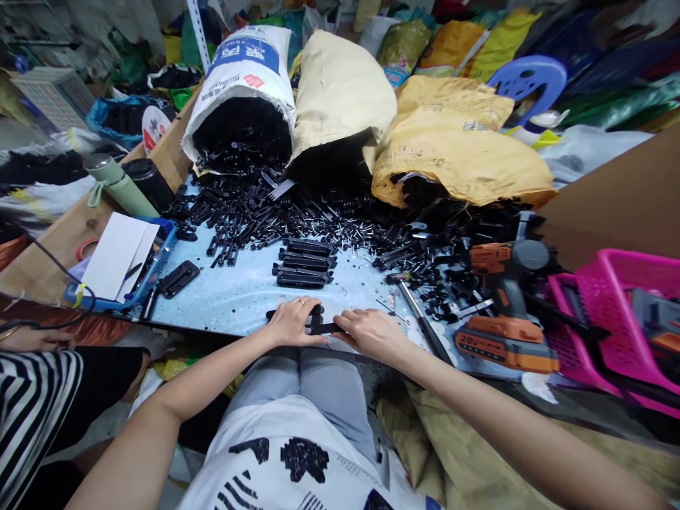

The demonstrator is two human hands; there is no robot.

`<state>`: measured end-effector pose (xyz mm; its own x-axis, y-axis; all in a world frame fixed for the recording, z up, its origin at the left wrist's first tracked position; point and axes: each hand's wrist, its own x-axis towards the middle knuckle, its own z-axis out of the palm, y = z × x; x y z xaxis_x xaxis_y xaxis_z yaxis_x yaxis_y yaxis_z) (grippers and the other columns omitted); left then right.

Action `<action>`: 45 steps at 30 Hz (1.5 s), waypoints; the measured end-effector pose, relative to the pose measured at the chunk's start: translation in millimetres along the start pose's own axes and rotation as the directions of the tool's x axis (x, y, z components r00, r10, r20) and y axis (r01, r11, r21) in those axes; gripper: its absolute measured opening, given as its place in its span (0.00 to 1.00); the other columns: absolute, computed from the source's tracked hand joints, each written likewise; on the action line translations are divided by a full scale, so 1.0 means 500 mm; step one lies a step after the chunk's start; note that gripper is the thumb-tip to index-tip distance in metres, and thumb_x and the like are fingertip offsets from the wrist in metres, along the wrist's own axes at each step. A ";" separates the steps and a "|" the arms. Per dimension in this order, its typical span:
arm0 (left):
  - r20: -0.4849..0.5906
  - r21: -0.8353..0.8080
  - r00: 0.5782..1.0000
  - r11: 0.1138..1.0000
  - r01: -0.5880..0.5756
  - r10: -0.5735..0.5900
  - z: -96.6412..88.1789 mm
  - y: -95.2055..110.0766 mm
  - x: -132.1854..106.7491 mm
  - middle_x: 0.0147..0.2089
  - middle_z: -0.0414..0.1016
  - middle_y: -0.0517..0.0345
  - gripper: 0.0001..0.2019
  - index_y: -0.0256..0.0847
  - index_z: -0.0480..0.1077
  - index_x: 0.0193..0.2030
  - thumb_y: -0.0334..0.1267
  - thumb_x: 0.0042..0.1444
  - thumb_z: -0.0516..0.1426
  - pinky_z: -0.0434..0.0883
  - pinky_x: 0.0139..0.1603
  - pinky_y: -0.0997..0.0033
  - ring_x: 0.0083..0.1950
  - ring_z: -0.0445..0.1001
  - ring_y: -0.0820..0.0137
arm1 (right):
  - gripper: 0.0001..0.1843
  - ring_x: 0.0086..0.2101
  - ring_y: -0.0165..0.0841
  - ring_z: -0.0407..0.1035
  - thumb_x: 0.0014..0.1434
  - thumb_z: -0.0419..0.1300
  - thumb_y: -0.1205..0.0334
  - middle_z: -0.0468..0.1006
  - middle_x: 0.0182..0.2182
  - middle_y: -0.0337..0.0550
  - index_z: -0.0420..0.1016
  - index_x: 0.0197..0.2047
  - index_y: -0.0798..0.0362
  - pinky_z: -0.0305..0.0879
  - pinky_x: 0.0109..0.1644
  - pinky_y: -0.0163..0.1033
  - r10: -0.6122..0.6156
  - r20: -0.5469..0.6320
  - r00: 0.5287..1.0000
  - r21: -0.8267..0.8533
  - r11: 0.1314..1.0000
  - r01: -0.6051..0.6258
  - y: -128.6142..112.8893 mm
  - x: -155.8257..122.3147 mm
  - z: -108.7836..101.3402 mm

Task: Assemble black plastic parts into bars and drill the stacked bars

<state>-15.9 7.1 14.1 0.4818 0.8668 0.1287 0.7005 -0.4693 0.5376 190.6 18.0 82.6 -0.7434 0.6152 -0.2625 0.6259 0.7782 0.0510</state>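
Note:
At the table's near edge, my left hand [295, 321] is closed around a black plastic part [317, 326], covering most of it. From the other side, my right hand [372, 331] pinches the end of a flat black strip that meets this part between my hands. Whether the two pieces are joined I cannot tell. Just beyond my hands lies a neat row of several long black assemblies [305, 262]. To the right of my right hand, a hammer [419, 312] rests on the blue tabletop [244, 301].
Loose black parts [239, 212] and screws [345, 230] spread before three sacks, one a white sack [249, 64]. An orange cordless drill [504, 304] and a pink basket [610, 319] stand right. Left are a blue tray [167, 244], a green bottle [120, 184] and a seated person [32, 397].

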 end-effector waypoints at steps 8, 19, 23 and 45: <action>-0.002 0.010 1.000 1.000 0.008 -0.008 0.003 -0.002 0.002 0.48 0.71 0.49 0.36 0.41 0.60 0.51 0.66 0.42 0.57 0.68 0.46 0.61 0.49 0.71 0.57 | 0.19 0.30 0.33 0.69 0.66 0.43 0.50 0.75 0.33 0.47 0.69 0.39 0.54 0.49 0.29 0.36 0.028 -0.002 1.000 -0.012 1.000 -0.028 -0.004 -0.010 -0.008; -0.070 0.002 0.993 0.996 -0.090 0.090 0.022 -0.016 -0.014 0.46 0.72 0.47 0.26 0.39 0.62 0.50 0.58 0.55 0.51 0.69 0.49 0.62 0.49 0.72 0.61 | 0.14 0.34 0.35 0.65 0.67 0.42 0.60 0.73 0.33 0.47 0.67 0.43 0.53 0.48 0.33 0.38 -0.013 -0.131 0.991 -0.072 0.997 0.004 -0.010 -0.008 0.007; -0.091 0.006 0.994 0.998 -0.059 0.059 0.027 -0.016 -0.005 0.46 0.73 0.48 0.24 0.39 0.63 0.49 0.56 0.55 0.53 0.70 0.49 0.63 0.49 0.72 0.61 | 0.15 0.34 0.34 0.65 0.67 0.42 0.59 0.73 0.33 0.46 0.68 0.42 0.53 0.48 0.33 0.39 0.028 -0.145 0.989 -0.083 0.996 -0.041 0.002 -0.005 0.009; -0.076 0.284 0.970 0.928 0.241 -0.229 -0.050 -0.113 0.397 0.49 0.69 0.43 0.17 0.34 0.63 0.54 0.29 0.59 0.47 0.67 0.49 0.61 0.50 0.68 0.60 | 0.26 0.44 0.41 0.67 0.61 0.50 0.47 0.71 0.49 0.55 0.65 0.56 0.54 0.62 0.48 0.46 0.586 -0.314 0.747 0.388 0.797 -0.463 0.429 0.181 -0.138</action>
<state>26.9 209.7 30.2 0.2673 0.9614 0.0654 0.9159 -0.2745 0.2930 241.5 249.4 136.2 -0.2622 0.9554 0.1361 0.9344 0.2865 -0.2116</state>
